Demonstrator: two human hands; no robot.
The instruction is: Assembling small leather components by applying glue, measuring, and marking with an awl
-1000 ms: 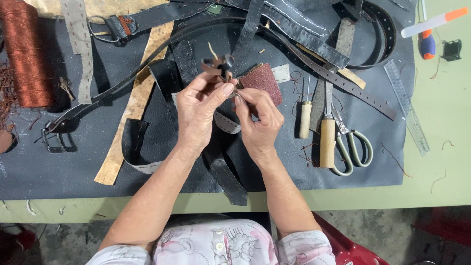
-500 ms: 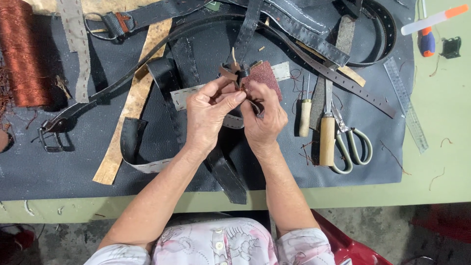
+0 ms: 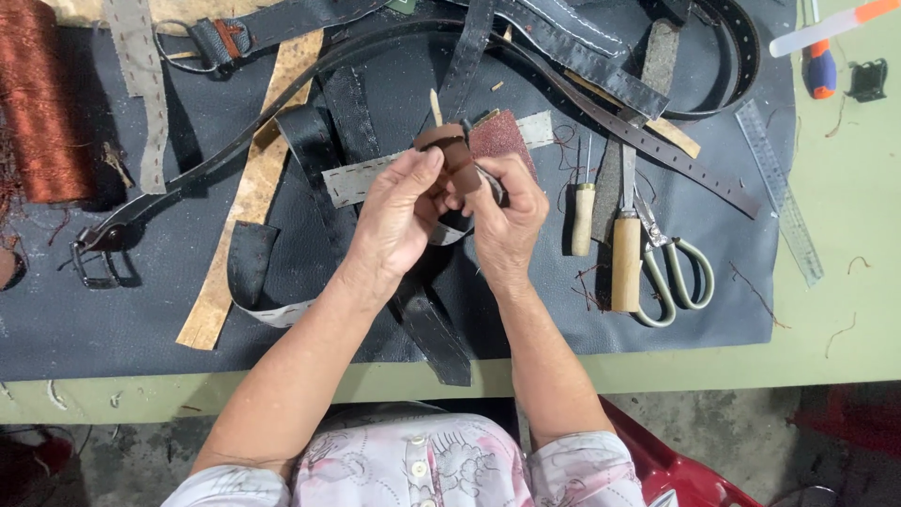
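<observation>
Brown leather piece sits pinched between both hands above the dark mat. Seen from the head camera, the left hand grips it with thumb and fingertips closed tight, and the right hand clasps its other side. Just right lie an awl, a knife and scissors.
</observation>
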